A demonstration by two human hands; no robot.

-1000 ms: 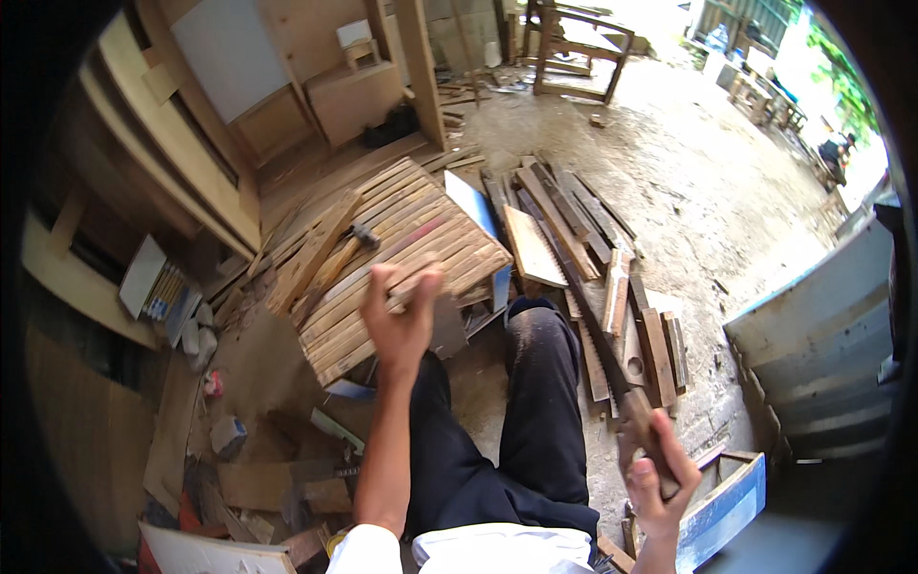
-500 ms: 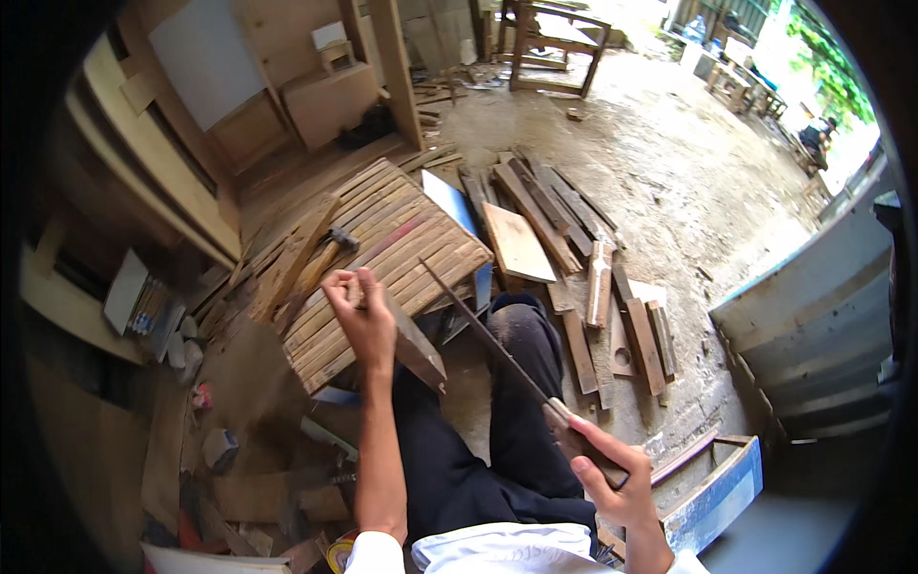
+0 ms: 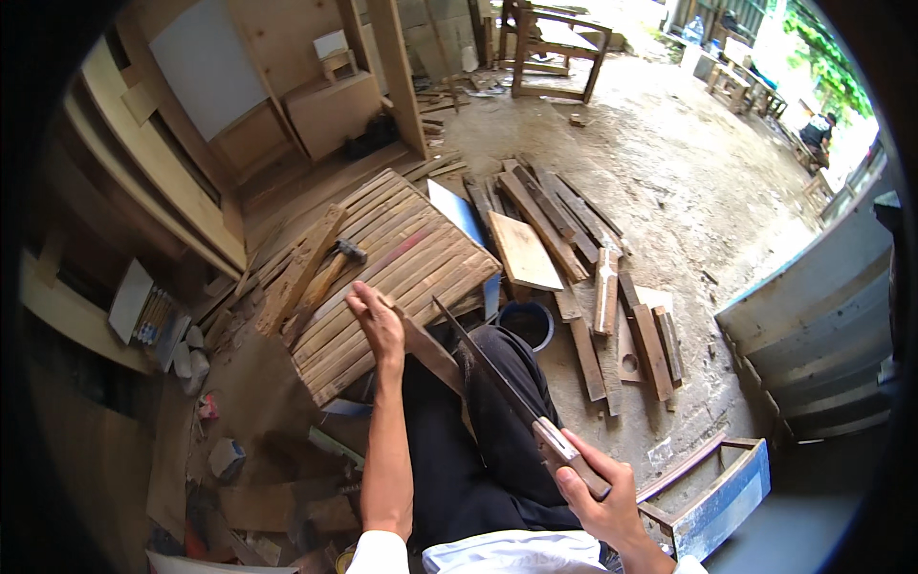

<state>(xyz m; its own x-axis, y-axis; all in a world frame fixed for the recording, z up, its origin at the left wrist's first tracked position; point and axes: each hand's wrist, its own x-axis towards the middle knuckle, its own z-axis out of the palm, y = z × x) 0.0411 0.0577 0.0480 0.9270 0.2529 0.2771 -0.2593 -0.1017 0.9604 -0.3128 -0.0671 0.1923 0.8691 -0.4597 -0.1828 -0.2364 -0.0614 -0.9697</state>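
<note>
My left hand (image 3: 380, 330) is closed round the upper end of a short wooden board (image 3: 432, 356) at the near right edge of a low slatted table (image 3: 402, 225). The board's other end reaches over my lap between my knees. In my right hand (image 3: 612, 497) is a handsaw (image 3: 499, 385), gripped by its wooden handle. Its long blade slants up to the left above my right thigh, the tip close to the board. Whether the teeth touch the wood I cannot tell. A hammer (image 3: 348, 252) lies on the table beyond my left hand.
Several wood offcuts (image 3: 550, 220) lie on the floor ahead to the right. A dark bucket (image 3: 528, 325) stands by my right knee. A blue-sided wooden drawer frame (image 3: 722, 507) sits at lower right, below a metal sheet (image 3: 813, 316). Wooden cabinets (image 3: 158, 182) line the left.
The board's lower end has swung right, across my lap. The saw has come down and closer to it. My right knee has shifted left, and the bucket beside it now shows.
</note>
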